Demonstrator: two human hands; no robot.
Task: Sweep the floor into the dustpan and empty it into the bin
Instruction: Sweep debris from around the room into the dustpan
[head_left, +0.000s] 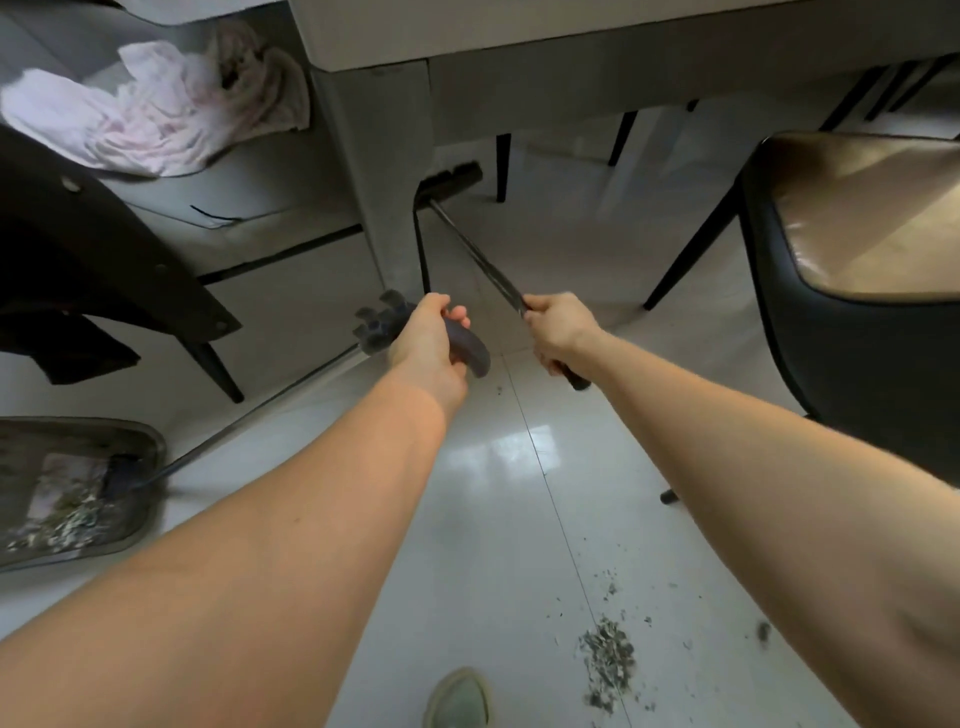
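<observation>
My left hand (434, 345) grips the dark curved handle of a long-handled dustpan (78, 493). Its pan rests on the floor at the lower left and holds a heap of grey-green scraps. My right hand (556, 332) grips the dark broom handle (470, 244). The broom head (451, 179) reaches under the table, just right of the table leg. A pile of scraps (608, 660) lies on the white tiles at the lower right, near my shoe (460, 699).
A grey table (467, 36) with a thick leg (379, 176) stands ahead. A black chair with a tan seat (857, 218) is at the right, another dark chair (78, 249) at the left. Pink cloth (156, 114) lies on a surface upper left.
</observation>
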